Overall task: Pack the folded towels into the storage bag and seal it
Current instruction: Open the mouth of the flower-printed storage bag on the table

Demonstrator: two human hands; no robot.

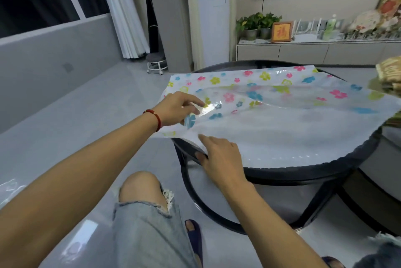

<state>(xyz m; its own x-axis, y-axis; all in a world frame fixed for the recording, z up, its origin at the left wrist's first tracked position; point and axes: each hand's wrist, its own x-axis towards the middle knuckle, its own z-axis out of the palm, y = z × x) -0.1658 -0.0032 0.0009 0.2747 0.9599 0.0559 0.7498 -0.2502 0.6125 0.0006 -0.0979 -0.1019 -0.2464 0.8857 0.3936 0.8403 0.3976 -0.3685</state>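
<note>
A clear plastic storage bag (282,102) printed with pink, blue and green flowers lies spread flat over a round dark table (303,170). My left hand (180,107) pinches the bag's upper layer at its left edge and lifts it a little. Just below, my right hand (219,155) rests on the bag's lower layer at the table's near rim, index finger extended and thumb under the rim. A stack of folded towels (389,74), tan and green, shows partly at the right edge of the frame.
A low cabinet (303,50) with potted plants and a framed picture stands against the far wall. A small wheeled stool (156,62) sits by the white curtain. Grey floor lies left of the table; my knees and slippers are below.
</note>
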